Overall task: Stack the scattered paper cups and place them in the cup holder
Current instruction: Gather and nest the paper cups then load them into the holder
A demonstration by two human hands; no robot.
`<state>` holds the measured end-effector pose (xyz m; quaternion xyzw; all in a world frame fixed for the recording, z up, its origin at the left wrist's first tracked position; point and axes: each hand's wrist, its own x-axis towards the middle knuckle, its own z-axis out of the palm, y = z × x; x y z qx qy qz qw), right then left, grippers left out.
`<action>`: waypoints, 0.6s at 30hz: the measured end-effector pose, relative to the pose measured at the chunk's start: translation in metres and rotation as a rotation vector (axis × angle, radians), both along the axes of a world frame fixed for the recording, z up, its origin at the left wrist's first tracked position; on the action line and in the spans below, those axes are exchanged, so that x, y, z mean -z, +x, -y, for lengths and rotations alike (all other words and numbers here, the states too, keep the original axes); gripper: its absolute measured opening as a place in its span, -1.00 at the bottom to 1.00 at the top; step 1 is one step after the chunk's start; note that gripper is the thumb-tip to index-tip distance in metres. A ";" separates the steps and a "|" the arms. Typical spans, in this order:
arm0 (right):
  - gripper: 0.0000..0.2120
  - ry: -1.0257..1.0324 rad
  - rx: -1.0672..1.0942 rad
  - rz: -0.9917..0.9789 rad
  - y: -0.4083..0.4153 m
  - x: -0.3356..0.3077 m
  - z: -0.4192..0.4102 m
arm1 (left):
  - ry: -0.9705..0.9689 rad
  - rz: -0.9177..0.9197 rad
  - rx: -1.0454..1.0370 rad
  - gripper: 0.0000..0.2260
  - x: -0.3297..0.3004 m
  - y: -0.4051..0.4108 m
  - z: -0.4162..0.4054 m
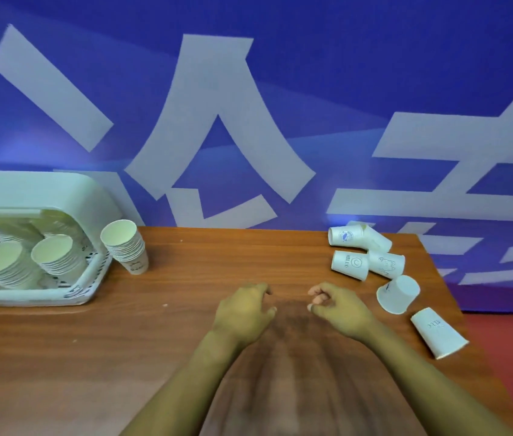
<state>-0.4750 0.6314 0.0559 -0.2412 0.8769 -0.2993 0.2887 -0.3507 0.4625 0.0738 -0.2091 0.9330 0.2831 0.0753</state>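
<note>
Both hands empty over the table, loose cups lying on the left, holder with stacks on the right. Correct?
Sides are swapped. The head view shows the loose cups lying on the right of the table, and the holder with stacks on the left. The rest stands: left hand and right hand are both empty.

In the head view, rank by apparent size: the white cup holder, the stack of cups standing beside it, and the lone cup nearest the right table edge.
1. Cup holder
2. Stack of cups
3. Lone cup, though it looks nearly as big, lying nearer the camera.
</note>
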 end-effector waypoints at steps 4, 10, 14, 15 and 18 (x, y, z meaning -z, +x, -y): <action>-0.78 0.014 0.005 0.013 -0.032 0.005 -0.034 | 0.003 0.045 0.029 -0.65 0.005 -0.030 -0.028; -0.59 0.097 0.037 -0.100 -0.078 0.014 -0.071 | -0.079 0.053 0.097 -0.55 0.008 -0.084 -0.049; -0.39 0.136 0.192 -0.261 -0.110 0.025 -0.094 | -0.150 0.096 0.157 -0.45 0.016 -0.127 -0.056; -0.37 0.139 0.268 -0.277 -0.117 0.028 -0.099 | -0.175 0.106 0.176 -0.43 0.020 -0.138 -0.057; -0.27 0.187 0.420 -0.251 -0.134 0.040 -0.118 | -0.247 0.119 0.230 -0.41 0.035 -0.174 -0.065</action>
